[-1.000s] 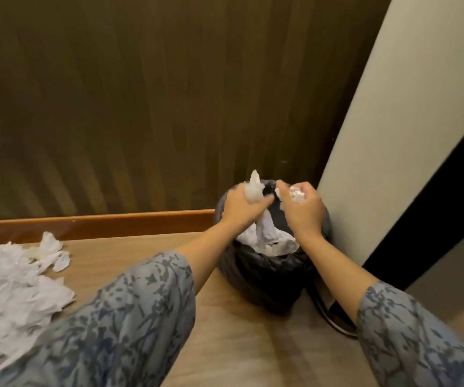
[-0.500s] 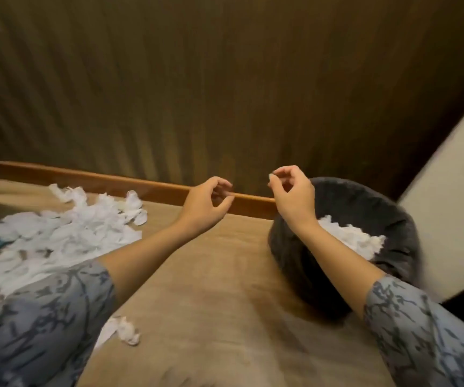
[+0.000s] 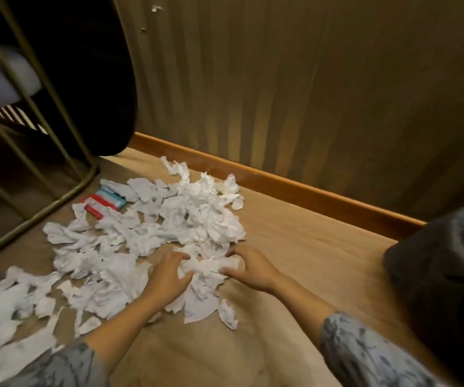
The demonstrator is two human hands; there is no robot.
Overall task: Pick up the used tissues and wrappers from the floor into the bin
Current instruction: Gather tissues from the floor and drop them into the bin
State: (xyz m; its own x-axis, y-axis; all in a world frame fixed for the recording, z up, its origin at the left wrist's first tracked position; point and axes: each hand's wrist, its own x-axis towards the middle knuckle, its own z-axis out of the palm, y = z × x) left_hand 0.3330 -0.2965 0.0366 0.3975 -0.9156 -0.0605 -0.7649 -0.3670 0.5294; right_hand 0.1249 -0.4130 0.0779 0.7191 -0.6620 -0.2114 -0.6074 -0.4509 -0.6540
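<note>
A ribbed brown wall [image 3: 323, 88] fills the top of the view, with a wooden skirting board [image 3: 281, 188] along its foot and the tan wooden floor [image 3: 309, 247] below it. At the upper left stands dark furniture behind a brass-coloured metal frame [image 3: 58, 196], whose bottom rail rests on the floor just beside the litter. The dark bin [image 3: 434, 275] sits at the right edge, partly cut off, with white tissue showing inside it; bare floor lies between it and the pile.

The tissues [image 3: 169, 227] spread in a broad crumpled heap from the skirting board down to the lower left corner. A red, white and teal wrapper [image 3: 105, 202] lies at the heap's far left, partly under tissue, near the frame.

Both patterned sleeves reach in from the bottom. The left hand [image 3: 169, 277] and the right hand [image 3: 250, 269] rest on the near edge of the heap, fingers spread and curled around one wad of tissue between them, grasp not yet closed.

Half a second ago both hands were raised and empty beside the bin; the view has since swung left, and the hands have come down onto the pile
</note>
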